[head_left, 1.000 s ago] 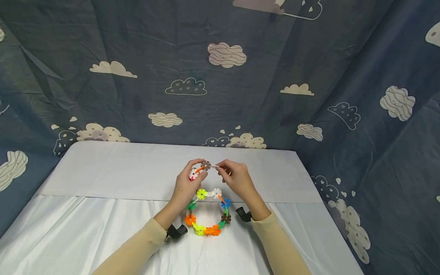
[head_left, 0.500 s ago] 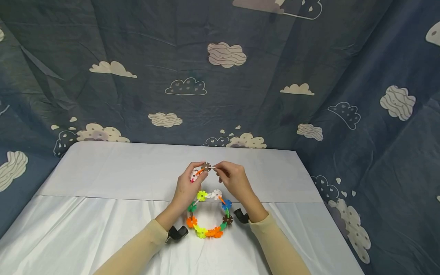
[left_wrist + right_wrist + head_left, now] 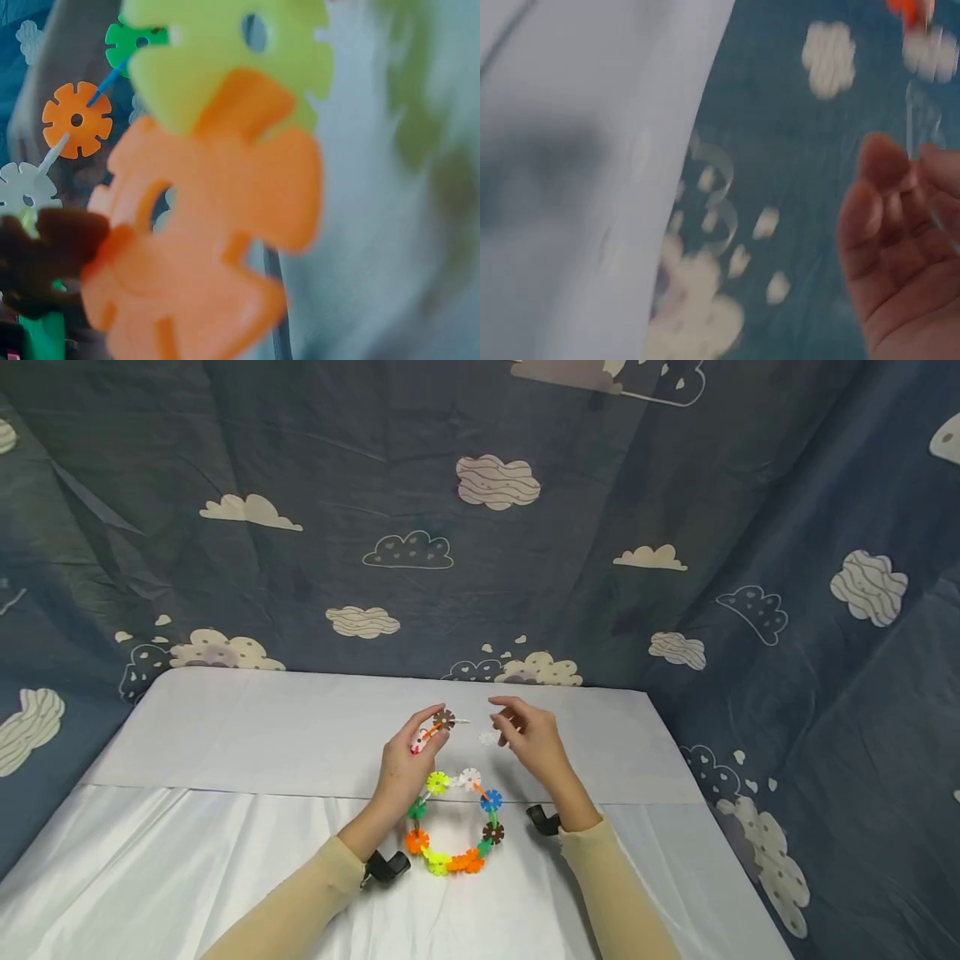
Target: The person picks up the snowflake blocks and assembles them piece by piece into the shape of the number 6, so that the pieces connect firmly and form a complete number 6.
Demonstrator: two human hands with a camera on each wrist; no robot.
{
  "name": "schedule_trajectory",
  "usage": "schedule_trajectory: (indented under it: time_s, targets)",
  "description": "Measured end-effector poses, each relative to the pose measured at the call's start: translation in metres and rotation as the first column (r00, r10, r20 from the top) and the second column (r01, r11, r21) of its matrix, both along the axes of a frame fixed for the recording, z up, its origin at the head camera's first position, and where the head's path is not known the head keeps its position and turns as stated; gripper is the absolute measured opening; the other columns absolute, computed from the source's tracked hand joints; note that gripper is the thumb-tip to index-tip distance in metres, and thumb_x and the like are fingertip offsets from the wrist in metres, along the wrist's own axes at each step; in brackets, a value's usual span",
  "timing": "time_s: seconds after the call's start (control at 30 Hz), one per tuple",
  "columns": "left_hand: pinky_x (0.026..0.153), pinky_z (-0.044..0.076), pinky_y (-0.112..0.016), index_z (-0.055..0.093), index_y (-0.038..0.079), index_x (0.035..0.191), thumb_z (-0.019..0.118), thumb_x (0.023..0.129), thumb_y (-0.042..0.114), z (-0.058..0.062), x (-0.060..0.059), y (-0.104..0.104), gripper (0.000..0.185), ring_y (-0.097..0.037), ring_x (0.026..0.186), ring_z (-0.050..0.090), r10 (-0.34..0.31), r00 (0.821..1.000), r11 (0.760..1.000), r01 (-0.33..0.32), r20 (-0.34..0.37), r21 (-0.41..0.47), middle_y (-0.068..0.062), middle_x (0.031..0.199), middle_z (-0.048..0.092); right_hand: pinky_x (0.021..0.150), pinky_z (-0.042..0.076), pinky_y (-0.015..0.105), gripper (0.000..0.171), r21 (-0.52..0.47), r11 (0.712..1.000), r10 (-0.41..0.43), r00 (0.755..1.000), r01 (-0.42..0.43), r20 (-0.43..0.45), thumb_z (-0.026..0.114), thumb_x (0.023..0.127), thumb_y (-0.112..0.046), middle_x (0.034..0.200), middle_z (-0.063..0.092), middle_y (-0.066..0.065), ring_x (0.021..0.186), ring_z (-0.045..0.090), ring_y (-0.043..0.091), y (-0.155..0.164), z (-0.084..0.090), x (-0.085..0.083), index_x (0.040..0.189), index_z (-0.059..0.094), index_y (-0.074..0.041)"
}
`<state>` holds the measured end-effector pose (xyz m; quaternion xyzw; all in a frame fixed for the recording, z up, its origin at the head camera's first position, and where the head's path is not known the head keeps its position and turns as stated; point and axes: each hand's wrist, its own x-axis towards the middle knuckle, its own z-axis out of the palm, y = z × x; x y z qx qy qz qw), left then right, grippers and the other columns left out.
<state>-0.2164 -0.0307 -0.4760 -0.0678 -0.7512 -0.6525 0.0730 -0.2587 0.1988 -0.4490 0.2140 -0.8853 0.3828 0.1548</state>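
My left hand pinches a brown interlocking flower disc between thumb and fingers. An orange disc seen edge-on and a white disc sit beside it in the grip. A thin white disc sticks out edge-on from the brown one's right side. Below the hands shows a ring of joined discs, including a blue one and an orange one. In the left wrist view a large orange disc fills the middle. My right hand is apart from the chain, fingers loosely bent. A pale disc shows by its fingertips.
The table wears a white cloth with a crease across it. Behind and to the right hangs a dark blue curtain printed with clouds. Black wrist cameras stick out under both forearms.
My right hand has let go of the white disc at the brown one and moved right. The pale disc by its fingertips has come into view. The left hand has shifted slightly left.
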Motion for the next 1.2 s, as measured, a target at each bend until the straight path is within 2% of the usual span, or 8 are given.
schedule_trajectory:
  time_s: [0.13,0.3,0.53,0.7,0.87,1.0,1.07,1.2]
  targets:
    - [0.045,0.037,-0.020,0.064,0.038,0.143,0.072,0.103,0.035,-0.001,-0.001,0.000,0.041,-0.007,0.045,0.044,0.021,1.000,1.000,-0.021,-0.002,0.001,-0.006,0.079,0.065,0.057,0.050,0.026,0.028,0.066,0.985,-0.169,0.973,0.160,0.160,0.069,0.104,-0.018,0.093,0.076,0.010,0.068,0.071,0.027,0.026,-0.013,-0.015,0.130,0.073,-0.008]
    - [0.045,0.035,-0.019,0.065,0.035,0.143,0.073,0.102,0.036,-0.002,-0.001,0.000,0.042,-0.006,0.044,0.040,0.016,1.000,1.000,-0.016,0.012,-0.006,-0.012,0.085,0.068,0.059,0.051,0.029,0.035,0.188,0.968,-0.220,0.928,0.168,0.302,0.073,0.102,-0.026,0.098,0.074,0.010,0.068,0.066,0.019,0.036,-0.031,-0.026,0.133,0.073,-0.010]
    - [0.053,0.047,-0.016,0.066,0.041,0.140,0.078,0.098,0.035,-0.004,0.001,0.000,0.044,-0.015,0.059,0.056,0.009,0.999,1.000,-0.010,0.050,0.002,-0.005,0.131,0.072,0.067,0.045,0.032,0.041,0.406,0.906,-0.267,0.908,0.123,0.321,0.079,0.096,-0.033,0.089,0.070,0.003,0.071,0.057,0.016,0.008,-0.044,-0.038,0.133,0.075,-0.018]
    - [0.050,0.045,-0.016,0.067,0.036,0.140,0.078,0.098,0.032,-0.003,0.000,0.001,0.043,-0.012,0.054,0.053,0.030,0.999,0.999,-0.030,0.019,0.033,-0.005,0.129,0.073,0.072,0.046,0.034,0.030,0.485,0.865,-0.303,0.907,0.132,0.294,0.083,0.093,-0.031,0.089,0.069,0.001,0.078,0.058,0.017,-0.003,-0.048,-0.040,0.118,0.078,-0.015]
    - [0.049,0.044,-0.018,0.066,0.035,0.140,0.078,0.099,0.029,-0.003,0.000,0.001,0.043,-0.009,0.053,0.052,0.060,0.998,0.996,-0.059,-0.014,0.060,-0.007,0.120,0.074,0.068,0.041,0.031,0.018,0.344,0.929,-0.257,0.909,0.138,0.328,0.080,0.095,-0.025,0.079,0.062,0.002,0.073,0.053,0.017,-0.002,-0.049,-0.036,0.098,0.072,-0.010]
    - [0.050,0.042,-0.019,0.063,0.037,0.142,0.075,0.101,0.033,-0.003,0.001,0.001,0.043,-0.008,0.055,0.049,0.075,0.997,0.996,-0.074,-0.022,0.043,-0.004,0.125,0.073,0.060,0.041,0.027,0.023,0.049,0.994,-0.105,0.894,0.093,0.436,0.070,0.103,-0.027,0.073,0.060,0.000,0.065,0.050,0.014,0.000,-0.040,-0.026,0.098,0.073,-0.005]
    - [0.050,0.040,-0.020,0.062,0.038,0.142,0.074,0.101,0.036,-0.003,0.001,0.001,0.042,-0.009,0.053,0.047,0.085,0.996,0.996,-0.084,-0.032,0.036,-0.003,0.125,0.073,0.057,0.041,0.026,0.028,-0.139,0.987,-0.002,0.875,0.079,0.483,0.068,0.105,-0.029,0.072,0.061,0.001,0.061,0.049,0.014,-0.003,-0.028,-0.019,0.099,0.071,-0.003]
    - [0.049,0.041,-0.021,0.062,0.037,0.143,0.073,0.102,0.039,-0.003,0.001,0.000,0.043,-0.009,0.051,0.048,0.073,0.996,0.996,-0.071,-0.044,0.047,-0.004,0.123,0.072,0.054,0.044,0.025,0.031,-0.389,0.918,0.150,0.850,0.069,0.504,0.069,0.104,-0.031,0.071,0.063,0.002,0.057,0.050,0.015,-0.010,0.002,-0.004,0.095,0.066,-0.002]
